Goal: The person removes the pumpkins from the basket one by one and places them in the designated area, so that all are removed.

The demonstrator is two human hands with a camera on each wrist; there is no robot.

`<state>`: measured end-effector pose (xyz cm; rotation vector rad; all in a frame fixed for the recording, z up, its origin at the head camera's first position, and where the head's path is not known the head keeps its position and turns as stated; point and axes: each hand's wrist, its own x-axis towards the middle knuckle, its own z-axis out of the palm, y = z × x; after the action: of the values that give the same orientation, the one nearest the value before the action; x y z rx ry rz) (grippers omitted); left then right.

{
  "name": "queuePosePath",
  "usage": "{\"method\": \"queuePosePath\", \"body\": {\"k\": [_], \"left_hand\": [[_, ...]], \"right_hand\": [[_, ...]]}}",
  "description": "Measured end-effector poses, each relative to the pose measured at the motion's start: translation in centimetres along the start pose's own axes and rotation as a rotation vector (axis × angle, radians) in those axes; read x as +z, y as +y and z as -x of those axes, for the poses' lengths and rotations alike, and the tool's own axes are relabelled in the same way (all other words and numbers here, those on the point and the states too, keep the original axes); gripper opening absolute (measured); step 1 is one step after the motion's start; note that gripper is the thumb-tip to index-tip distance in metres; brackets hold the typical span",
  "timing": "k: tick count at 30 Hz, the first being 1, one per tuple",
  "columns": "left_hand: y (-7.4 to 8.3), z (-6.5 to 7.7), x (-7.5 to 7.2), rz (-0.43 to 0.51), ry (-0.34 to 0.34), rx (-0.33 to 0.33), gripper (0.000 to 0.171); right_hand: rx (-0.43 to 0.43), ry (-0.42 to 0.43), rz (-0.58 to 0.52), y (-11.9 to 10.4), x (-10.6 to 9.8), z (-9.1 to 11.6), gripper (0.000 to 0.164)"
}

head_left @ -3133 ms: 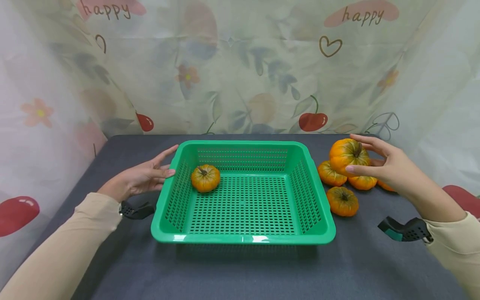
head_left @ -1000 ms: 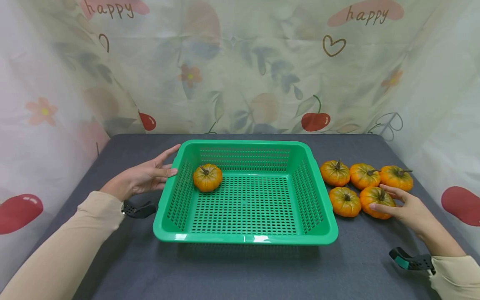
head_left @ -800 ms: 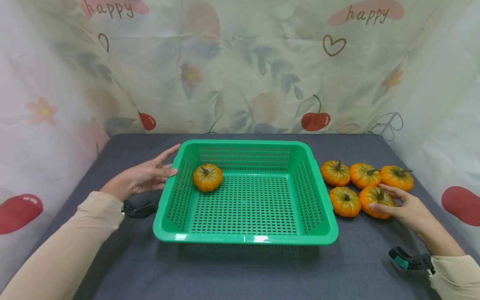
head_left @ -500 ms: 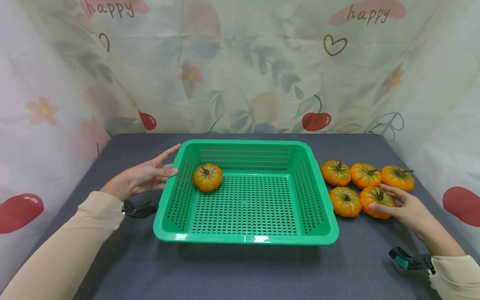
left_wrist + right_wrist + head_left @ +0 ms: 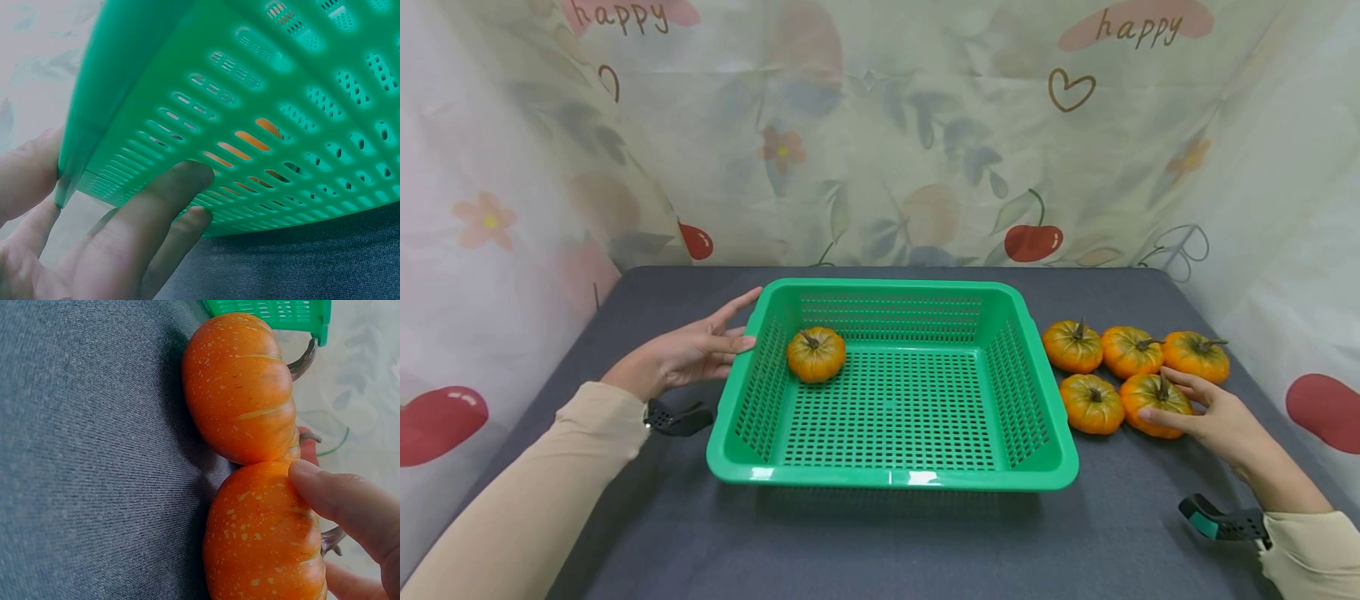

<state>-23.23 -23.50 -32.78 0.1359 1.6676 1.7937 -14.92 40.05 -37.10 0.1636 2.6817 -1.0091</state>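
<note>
In the head view, a green plastic basket with perforated walls stands on the table, one small orange pumpkin inside at its left. My left hand holds the basket's left rim; the left wrist view has fingertips against the slotted outer wall. To the right of the basket, my right hand grips a pumpkin that sits on the table in the front row. Its thumb lies on the pumpkin's side in the right wrist view; the other fingers are partly hidden.
Beside the gripped pumpkin sits another pumpkin, close to the basket's right wall. Behind them, 3 more stand in a row, the middle pumpkin among them. A dark grey cloth covers the table. Printed curtains enclose the back and sides.
About three seconds ago my right hand held a pumpkin raised above the others; it is now down on the table at the front right. Over the last second, hands and pumpkins stay put.
</note>
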Motion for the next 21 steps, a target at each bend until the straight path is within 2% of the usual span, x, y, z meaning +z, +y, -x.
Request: {"method": "queuePosePath", "body": {"k": [21], "left_hand": [[0.07, 0.03, 0.06, -0.028, 0.008, 0.001, 0.087]], "right_hand": [[-0.009, -0.003, -0.023, 0.25, -0.24, -0.14, 0.096]]}}
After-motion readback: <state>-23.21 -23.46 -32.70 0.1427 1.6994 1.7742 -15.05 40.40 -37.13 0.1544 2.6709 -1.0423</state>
